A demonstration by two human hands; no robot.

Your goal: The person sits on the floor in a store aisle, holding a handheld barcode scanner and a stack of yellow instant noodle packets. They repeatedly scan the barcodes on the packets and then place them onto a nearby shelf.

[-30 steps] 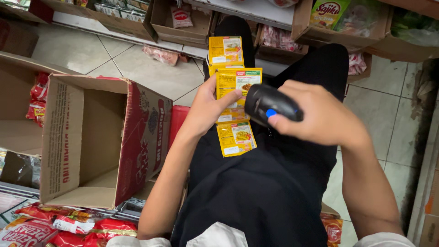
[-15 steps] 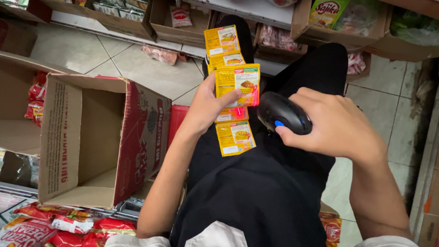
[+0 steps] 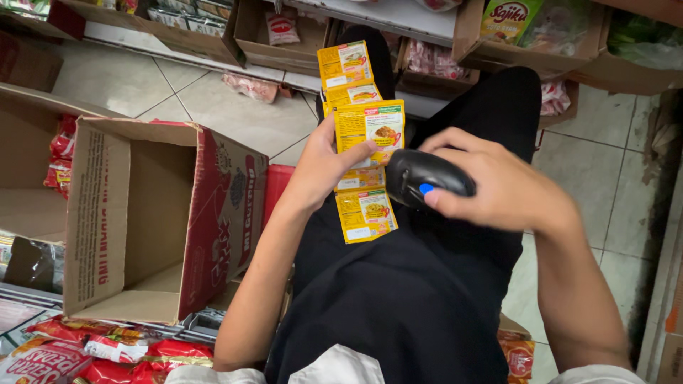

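Yellow sachet strip [image 3: 364, 139] pinched in left hand [image 3: 320, 167] fingers | right hand [image 3: 501, 185] fingers wrapped around black scanner [image 3: 425, 178]

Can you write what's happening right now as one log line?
left hand: holds yellow sachet strip | right hand: holds black scanner beside strip | open cardboard box at left

scanner [image 3: 427, 186] front hidden behind sachet strip [image 3: 364, 142], right hand [image 3: 501, 188] blurred

View: from the head, only one.
Facing: straight down at lap and floor [image 3: 235, 117].
Nearness: close to both hands; box [image 3: 153, 213] and shelves [image 3: 398, 18] at the edges.
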